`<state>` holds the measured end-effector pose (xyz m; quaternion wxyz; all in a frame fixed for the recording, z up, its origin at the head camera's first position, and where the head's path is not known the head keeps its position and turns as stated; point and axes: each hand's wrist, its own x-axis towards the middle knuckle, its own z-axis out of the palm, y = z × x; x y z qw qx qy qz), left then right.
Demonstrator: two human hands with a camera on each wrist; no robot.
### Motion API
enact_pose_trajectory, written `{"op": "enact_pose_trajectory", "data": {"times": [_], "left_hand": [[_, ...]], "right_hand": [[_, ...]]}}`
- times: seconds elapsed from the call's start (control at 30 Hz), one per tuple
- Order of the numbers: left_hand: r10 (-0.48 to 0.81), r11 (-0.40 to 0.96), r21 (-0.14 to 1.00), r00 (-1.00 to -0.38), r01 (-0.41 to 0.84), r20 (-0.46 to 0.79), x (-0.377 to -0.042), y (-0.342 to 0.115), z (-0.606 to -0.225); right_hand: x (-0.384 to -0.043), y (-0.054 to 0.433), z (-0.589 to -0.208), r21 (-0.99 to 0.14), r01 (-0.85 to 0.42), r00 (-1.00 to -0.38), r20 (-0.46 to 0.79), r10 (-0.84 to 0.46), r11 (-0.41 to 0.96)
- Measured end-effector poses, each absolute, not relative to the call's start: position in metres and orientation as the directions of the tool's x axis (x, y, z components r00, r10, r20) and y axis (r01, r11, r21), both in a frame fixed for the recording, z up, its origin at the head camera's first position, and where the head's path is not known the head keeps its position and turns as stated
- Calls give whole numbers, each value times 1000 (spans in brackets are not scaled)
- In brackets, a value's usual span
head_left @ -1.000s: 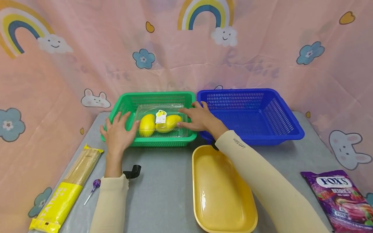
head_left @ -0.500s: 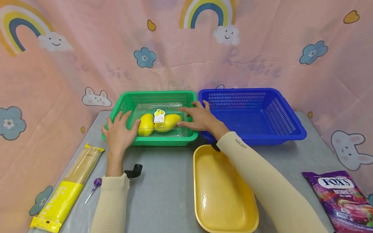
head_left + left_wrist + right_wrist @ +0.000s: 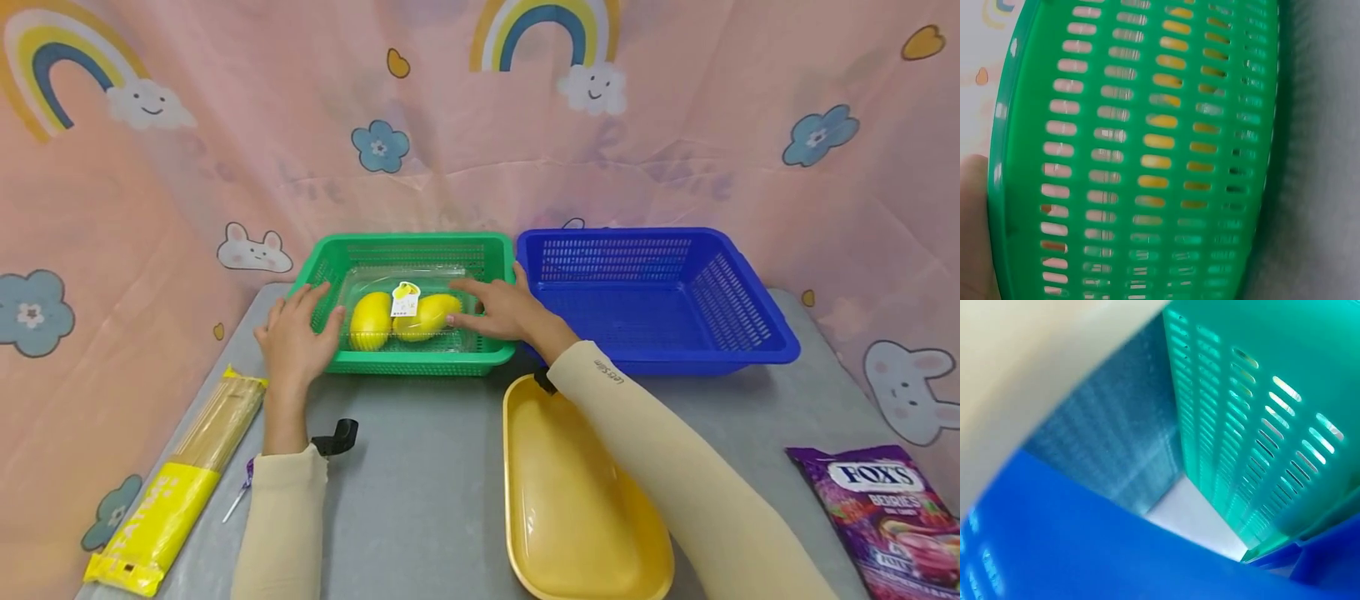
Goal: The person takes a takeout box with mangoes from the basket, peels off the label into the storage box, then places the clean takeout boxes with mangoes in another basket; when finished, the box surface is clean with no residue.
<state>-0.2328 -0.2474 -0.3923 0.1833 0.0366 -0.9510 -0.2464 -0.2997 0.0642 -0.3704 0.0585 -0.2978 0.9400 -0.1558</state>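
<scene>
inside slotted green basket (image 3: 420, 359): clear plastic box (image 3: 408, 325)

Green basket (image 3: 420, 363): top open between left hand (image 3: 298, 340) at its left rim and right hand (image 3: 506, 310) over its right end. Blue basket (image 3: 630, 312) obstructs its right side; yellow tray (image 3: 581, 517), its front-right approach. Table (image 3: 420, 467) before its middle is passable.

The grey table (image 3: 420, 492) carries baskets (image 3: 420, 363) (image 3: 645, 365), tray (image 3: 577, 500), packets (image 3: 176, 483) (image 3: 885, 517), lollipop (image 3: 250, 472).
</scene>
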Motion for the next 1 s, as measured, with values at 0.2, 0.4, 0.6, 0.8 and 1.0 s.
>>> {"op": "enact_pose_trajectory", "data": {"times": [0.2,0.4,0.6,0.8,1.0], "left_hand": [[-140,876,481,-935,37,326,-232,-253,-393],[-135,878,478,-939,34,315,-232,-255,-393],[-129,873,484,-933,54,337,-233,-261,-394],[-125,862,501,-929,72,348,-233,-266,-395],[-138,838,542,-935,65,326,-233,-271,-396]], "right_hand": [[-302,60,-371,-301,-531,-822,-47,-568,792],[-303,58,-369,-369,-483,-837,-71,-542,794],[-303,56,-369,-509,-432,-856,-27,-516,744],[-302,58,-371,-595,-417,-876,61,-479,687],[-302,58,-373,-643,-416,-889,139,-436,643]]}}
